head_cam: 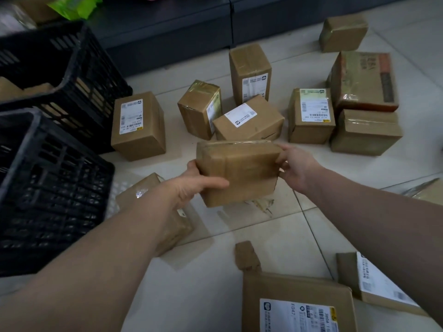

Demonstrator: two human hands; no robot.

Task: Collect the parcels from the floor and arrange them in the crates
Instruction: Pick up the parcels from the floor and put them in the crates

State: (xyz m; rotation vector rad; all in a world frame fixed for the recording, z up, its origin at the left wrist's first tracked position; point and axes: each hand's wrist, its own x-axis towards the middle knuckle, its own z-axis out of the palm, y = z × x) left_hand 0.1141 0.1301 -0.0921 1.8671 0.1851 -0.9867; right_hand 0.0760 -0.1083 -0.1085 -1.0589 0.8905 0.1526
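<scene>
At frame centre, above the tiled floor: both hands grip one taped brown parcel, lifted clear of the tiles.
Left hand: clamped on the held parcel's left end, thumb lying across the near face; the fingers go behind the box and are hidden.
Right hand: pinching the right end, fingertips curled over the upper right corner; the palm side is not visible.
Held parcel: no shipping label visible on the faces turned to the camera; edges slightly blurred.
Near crate: black lattice plastic, at the left edge; its left side is cut off by the frame and its interior is dark, contents not discernible.
Far crate: behind the near one; brown cardboard shows through the side slots and over the rim, count not discernible.
Floor parcels, far: labelled box just beside the crates; a cluster of boxes behind the held parcel; stacked boxes at right.
Floor parcel, left: largely hidden under the left forearm.
Floor parcels, near: large labelled box cut off by the bottom edge; another partly covered by the right forearm.
Label text: too small or blurred to read.
Green packet: top left, cropped by the frame.
</scene>
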